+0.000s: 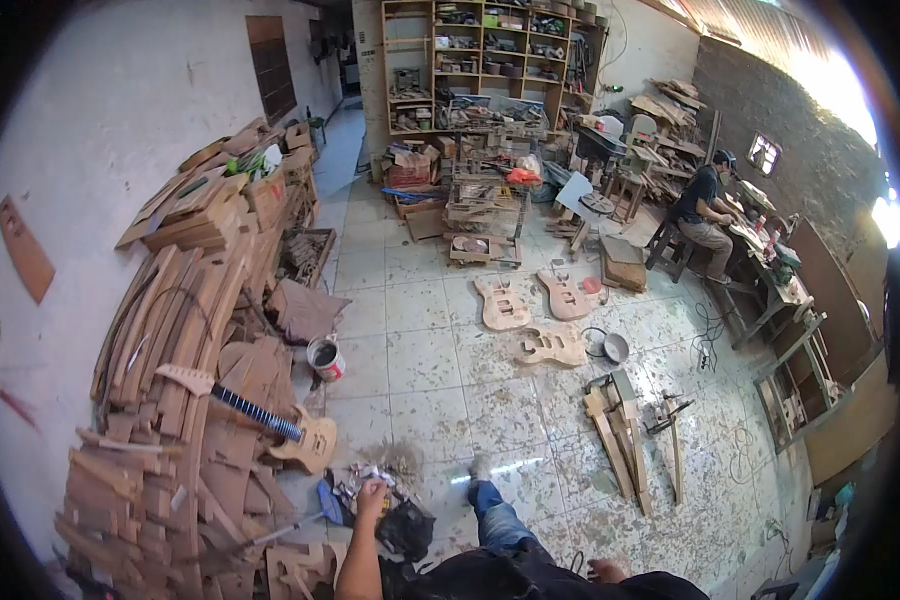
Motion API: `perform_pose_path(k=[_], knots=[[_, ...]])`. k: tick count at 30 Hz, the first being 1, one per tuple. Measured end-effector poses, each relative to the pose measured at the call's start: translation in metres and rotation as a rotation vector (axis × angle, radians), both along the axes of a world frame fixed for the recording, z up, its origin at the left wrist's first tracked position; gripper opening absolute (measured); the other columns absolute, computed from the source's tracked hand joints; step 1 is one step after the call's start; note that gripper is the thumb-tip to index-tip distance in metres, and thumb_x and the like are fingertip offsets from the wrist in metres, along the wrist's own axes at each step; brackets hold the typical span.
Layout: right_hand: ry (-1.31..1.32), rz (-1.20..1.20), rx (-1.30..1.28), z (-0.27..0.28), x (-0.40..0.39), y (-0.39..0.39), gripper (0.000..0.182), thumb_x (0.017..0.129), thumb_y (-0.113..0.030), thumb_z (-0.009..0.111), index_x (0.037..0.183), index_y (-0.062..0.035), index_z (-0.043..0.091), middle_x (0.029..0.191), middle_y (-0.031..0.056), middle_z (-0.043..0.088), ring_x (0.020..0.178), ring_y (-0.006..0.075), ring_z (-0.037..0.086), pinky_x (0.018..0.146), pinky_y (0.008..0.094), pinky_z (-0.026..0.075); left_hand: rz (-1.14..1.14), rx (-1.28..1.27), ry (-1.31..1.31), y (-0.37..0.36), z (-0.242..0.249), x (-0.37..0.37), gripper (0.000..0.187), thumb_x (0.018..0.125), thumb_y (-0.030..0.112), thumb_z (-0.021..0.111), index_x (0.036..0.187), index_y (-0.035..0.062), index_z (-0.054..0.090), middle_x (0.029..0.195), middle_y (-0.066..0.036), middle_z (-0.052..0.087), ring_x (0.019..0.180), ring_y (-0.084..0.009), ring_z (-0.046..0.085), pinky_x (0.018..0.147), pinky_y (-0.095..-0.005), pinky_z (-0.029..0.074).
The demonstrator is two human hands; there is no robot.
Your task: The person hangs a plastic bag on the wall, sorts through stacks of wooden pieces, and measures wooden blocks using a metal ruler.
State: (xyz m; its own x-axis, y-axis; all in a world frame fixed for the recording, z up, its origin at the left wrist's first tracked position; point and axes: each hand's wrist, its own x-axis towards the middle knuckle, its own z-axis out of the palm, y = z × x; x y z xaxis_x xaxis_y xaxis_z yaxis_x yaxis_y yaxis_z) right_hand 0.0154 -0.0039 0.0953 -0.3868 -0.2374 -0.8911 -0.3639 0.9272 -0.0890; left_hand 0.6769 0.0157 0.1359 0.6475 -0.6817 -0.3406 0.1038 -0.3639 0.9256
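Note:
My left hand (371, 493) reaches down at the bottom centre, its fingers closed on something I cannot make out. Small whitish and coloured scraps (365, 474) lie just beyond it, with a black plastic bag (406, 530) to its right. A blue item (332, 502) lies close on its left. Up and left of that hand, an electric guitar (315, 443) with a pale wood body and dark fretboard rests tilted on the wood pile. My right hand (606, 571) hangs low beside my body, partly hidden by dark clothing; its fingers do not show clearly.
Wood offcuts (170, 420) are heaped along the left wall. A bucket (325, 358) stands beside them. Three guitar bodies (552, 345), a round pan (616, 348) and wooden clamps (625, 440) lie on the tiled floor (410, 370). A person (705, 210) sits working at a bench on the right.

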Motion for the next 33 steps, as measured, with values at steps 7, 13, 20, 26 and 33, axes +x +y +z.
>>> perform_pose_path(k=[7, 13, 20, 26, 33], knots=[[-0.247, 0.756, -0.23, -0.022, 0.086, -0.19, 0.03, 0.081, -0.025, 0.064, 0.104, -0.0062, 0.067, 0.083, 0.0146, 0.066, 0.075, 0.026, 0.066, 0.068, 0.0378, 0.053, -0.367, 0.791, -0.039, -0.019, -0.047, 0.048, 0.032, 0.092, 0.029, 0.06, 0.111, 0.003, 0.061, 0.095, -0.011, 0.068, 0.089, -0.0204, 0.064, 0.076, -0.0351, 0.05], [0.141, 0.919, -0.48, 0.001, 0.38, -0.534, 0.049, 0.08, -0.044, 0.061, 0.108, -0.0044, 0.068, 0.111, 0.0189, 0.068, 0.106, 0.0359, 0.063, 0.088, 0.0428, 0.051, -0.162, 0.799, 0.176, -0.156, -0.026, 0.124, 0.031, 0.093, 0.029, 0.059, 0.109, 0.0033, 0.061, 0.092, -0.01, 0.067, 0.084, -0.0197, 0.063, 0.071, -0.0364, 0.049], [-0.468, 0.87, -0.96, 0.087, 0.754, -0.792, 0.035, 0.087, -0.031, 0.062, 0.099, 0.0011, 0.067, 0.082, 0.0121, 0.07, 0.073, 0.0188, 0.067, 0.069, 0.0366, 0.053, -0.09, 0.674, 0.18, -0.353, -0.05, 0.295, 0.03, 0.093, 0.03, 0.057, 0.106, 0.0036, 0.061, 0.087, -0.009, 0.065, 0.079, -0.0189, 0.061, 0.066, -0.0379, 0.048], [-0.589, 1.444, -0.768, 0.06, 0.877, -0.851, 0.038, 0.089, -0.038, 0.061, 0.103, -0.0036, 0.068, 0.09, 0.0092, 0.069, 0.072, 0.0209, 0.066, 0.067, 0.0349, 0.053, -0.085, 0.623, 0.08, -0.462, -0.042, 0.467, 0.029, 0.093, 0.031, 0.056, 0.103, 0.0039, 0.061, 0.084, -0.008, 0.064, 0.074, -0.0182, 0.06, 0.062, -0.0392, 0.047], [-0.057, 1.145, -0.361, -0.075, 0.8, -0.887, 0.039, 0.086, -0.04, 0.065, 0.093, -0.0019, 0.069, 0.074, 0.0103, 0.067, 0.064, 0.0224, 0.066, 0.055, 0.0385, 0.053, 0.4, 0.11, -0.297, -0.635, 0.118, 0.756, 0.043, 0.096, 0.038, 0.051, 0.093, -0.0037, 0.062, 0.082, -0.014, 0.065, 0.073, -0.0282, 0.061, 0.068, -0.0417, 0.049]])
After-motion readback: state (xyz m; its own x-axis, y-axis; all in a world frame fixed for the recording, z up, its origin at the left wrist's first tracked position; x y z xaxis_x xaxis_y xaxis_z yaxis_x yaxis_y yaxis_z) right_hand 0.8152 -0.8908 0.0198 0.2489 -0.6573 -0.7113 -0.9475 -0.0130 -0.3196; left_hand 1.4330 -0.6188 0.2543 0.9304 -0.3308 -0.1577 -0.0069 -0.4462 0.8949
